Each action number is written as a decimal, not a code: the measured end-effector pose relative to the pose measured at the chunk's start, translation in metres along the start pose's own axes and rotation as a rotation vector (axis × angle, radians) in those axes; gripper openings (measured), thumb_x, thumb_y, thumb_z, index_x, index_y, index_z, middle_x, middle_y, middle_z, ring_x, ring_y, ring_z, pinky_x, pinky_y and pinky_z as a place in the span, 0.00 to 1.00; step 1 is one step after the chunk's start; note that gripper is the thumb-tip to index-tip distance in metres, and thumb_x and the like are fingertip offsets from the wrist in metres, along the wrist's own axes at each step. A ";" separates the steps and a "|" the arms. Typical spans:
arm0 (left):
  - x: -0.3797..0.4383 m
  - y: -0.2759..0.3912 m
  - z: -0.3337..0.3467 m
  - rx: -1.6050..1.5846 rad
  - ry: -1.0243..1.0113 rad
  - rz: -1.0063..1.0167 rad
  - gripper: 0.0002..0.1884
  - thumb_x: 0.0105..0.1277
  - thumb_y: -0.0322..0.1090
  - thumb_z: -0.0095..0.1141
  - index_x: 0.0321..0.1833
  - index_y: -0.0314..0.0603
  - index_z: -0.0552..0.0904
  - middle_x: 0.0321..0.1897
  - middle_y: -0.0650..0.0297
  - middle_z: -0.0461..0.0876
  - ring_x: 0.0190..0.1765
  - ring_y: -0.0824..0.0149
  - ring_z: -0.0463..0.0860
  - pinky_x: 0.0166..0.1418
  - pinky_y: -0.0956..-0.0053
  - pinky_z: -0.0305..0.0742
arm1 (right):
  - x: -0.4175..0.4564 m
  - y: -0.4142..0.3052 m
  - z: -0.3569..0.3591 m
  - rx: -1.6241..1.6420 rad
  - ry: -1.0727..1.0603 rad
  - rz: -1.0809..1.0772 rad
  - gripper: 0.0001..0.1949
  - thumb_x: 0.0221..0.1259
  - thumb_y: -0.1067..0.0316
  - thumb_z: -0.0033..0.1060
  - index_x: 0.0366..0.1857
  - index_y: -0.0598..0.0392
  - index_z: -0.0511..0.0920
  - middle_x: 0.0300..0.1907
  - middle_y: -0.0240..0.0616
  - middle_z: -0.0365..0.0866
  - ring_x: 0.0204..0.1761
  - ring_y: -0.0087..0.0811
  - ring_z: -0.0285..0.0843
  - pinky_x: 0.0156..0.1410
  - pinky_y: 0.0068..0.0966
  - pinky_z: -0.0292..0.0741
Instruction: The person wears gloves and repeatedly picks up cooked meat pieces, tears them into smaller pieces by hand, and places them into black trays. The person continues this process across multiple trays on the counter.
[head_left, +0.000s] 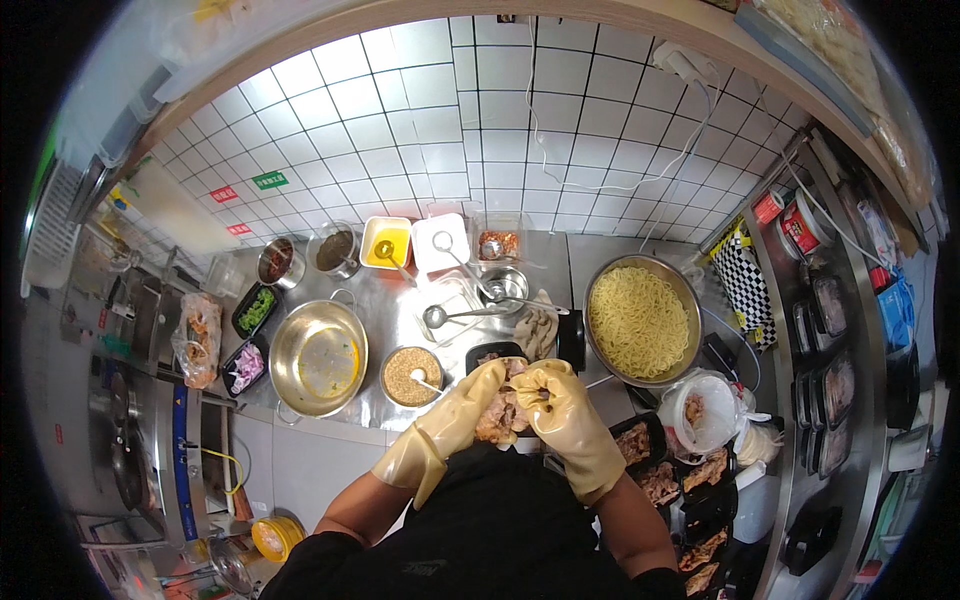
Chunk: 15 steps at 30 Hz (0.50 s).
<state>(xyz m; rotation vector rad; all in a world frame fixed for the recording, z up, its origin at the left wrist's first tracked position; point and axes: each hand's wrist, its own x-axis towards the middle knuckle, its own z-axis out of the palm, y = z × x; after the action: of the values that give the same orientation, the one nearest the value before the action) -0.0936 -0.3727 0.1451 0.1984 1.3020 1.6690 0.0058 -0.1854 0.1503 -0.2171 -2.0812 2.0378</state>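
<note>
Both my hands wear cream rubber gloves and meet close in front of my body. My left hand (469, 401) and my right hand (559, 405) grip a piece of meat between them. More meat (499, 420) shows just below, and what it rests on is mostly hidden. Behind the gloves, a black plastic tray (493, 351) holds some meat. A steel bowl of sesame-like grains (412, 376) with a small white spoon stands left of the hands. Farther right, a large steel bowl holds noodles (637, 322). A beige cloth (537, 331) lies beyond the right glove.
A steel pot (319, 358) with oily residue stands left, near trays of chopped greens (256, 310) and red onion (247, 367). Seasoning containers and ladles (435, 316) line the back. Black trays of meat (660, 484) and a white tub (703, 412) crowd the right, beside metal shelving (795, 360).
</note>
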 end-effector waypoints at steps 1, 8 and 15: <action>0.001 -0.001 -0.001 0.028 -0.001 -0.005 0.35 1.00 0.60 0.39 0.88 0.35 0.78 0.74 0.56 0.88 0.73 0.65 0.87 0.80 0.66 0.81 | -0.001 0.005 -0.002 -0.036 0.015 -0.047 0.04 0.79 0.75 0.69 0.49 0.62 0.88 0.52 0.41 0.89 0.50 0.35 0.90 0.56 0.32 0.86; 0.008 -0.005 -0.001 0.050 -0.045 0.034 0.38 0.99 0.64 0.41 0.90 0.36 0.75 0.74 0.55 0.88 0.70 0.65 0.89 0.72 0.68 0.85 | -0.008 0.012 -0.009 -0.178 0.151 -0.152 0.05 0.82 0.78 0.62 0.51 0.60 0.86 0.50 0.39 0.89 0.47 0.32 0.86 0.57 0.31 0.84; 0.010 0.021 0.029 0.395 0.127 0.012 0.41 0.94 0.65 0.52 0.92 0.35 0.72 0.82 0.45 0.82 0.83 0.51 0.82 0.87 0.62 0.74 | -0.005 -0.005 -0.015 -0.371 0.216 -0.516 0.07 0.72 0.81 0.67 0.47 0.58 0.83 0.37 0.44 0.86 0.40 0.39 0.84 0.48 0.38 0.82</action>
<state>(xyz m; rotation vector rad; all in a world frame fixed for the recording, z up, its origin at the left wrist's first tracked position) -0.0926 -0.3450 0.1696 0.3386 1.7236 1.4380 0.0145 -0.1721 0.1551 0.0412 -2.0857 1.2754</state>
